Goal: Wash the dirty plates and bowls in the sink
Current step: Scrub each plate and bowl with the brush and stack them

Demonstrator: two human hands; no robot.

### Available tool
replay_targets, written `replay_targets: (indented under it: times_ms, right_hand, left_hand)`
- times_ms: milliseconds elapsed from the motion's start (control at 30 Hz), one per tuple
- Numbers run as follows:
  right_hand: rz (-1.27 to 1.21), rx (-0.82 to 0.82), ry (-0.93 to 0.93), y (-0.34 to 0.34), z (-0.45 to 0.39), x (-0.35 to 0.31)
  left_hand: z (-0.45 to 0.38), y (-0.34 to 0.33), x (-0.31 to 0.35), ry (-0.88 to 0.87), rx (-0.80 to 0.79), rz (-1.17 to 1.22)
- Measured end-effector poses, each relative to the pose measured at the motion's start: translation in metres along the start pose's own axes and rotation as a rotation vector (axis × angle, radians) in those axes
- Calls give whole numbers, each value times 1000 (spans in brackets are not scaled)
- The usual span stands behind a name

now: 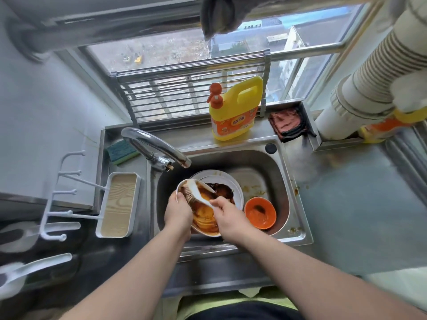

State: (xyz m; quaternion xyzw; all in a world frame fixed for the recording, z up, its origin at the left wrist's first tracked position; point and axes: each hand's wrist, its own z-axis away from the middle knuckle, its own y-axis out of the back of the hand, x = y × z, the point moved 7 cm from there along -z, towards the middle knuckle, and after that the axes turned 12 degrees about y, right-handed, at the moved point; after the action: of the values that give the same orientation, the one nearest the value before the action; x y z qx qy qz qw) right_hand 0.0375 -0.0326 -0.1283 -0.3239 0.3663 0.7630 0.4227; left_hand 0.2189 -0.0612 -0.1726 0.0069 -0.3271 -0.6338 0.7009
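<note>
Over the steel sink [285, 181], my left hand [178, 210] grips the left rim of a white plate [204, 219] smeared with orange sauce and holds it tilted. My right hand [227, 212] grips the handle of a white dish brush [193, 191], whose brown bristles lie on the plate's upper left part. Behind it, a second white plate [232, 181] with dark sauce lies in the basin. A small orange bowl [260, 212] with residue sits at the basin's right.
The faucet [157, 146] arches over the sink's left rear. A green sponge [122, 151] lies behind it. A yellow detergent bottle [235, 109] stands on the back ledge, a reddish cloth [286, 122] to its right. A white tray [119, 204] sits left of the sink.
</note>
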Motion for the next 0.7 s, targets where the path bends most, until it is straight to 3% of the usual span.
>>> replay_targets:
  times_ms: [100,200,300,433,567,700]
  right_hand:
    - [176,-24,-97,22,-8,37]
    - [153,-65,-124,21,28,56]
    - [8,-100,-53,-1,54,31]
    - [-27,-48,44,-3,29,-9]
    - [148,20,23,16,0,1]
    - [340,-56,-32,34,5,35]
  left_hand:
    - [4,2,11,-51,17,-16]
    - [-4,14,25,-68,60,7]
    - [-7,16,24,-37,111,13]
    - [8,5,16,-55,74,-48]
    - [19,4,14,-51,59,-46]
    - [6,22,24,-104,104,-54]
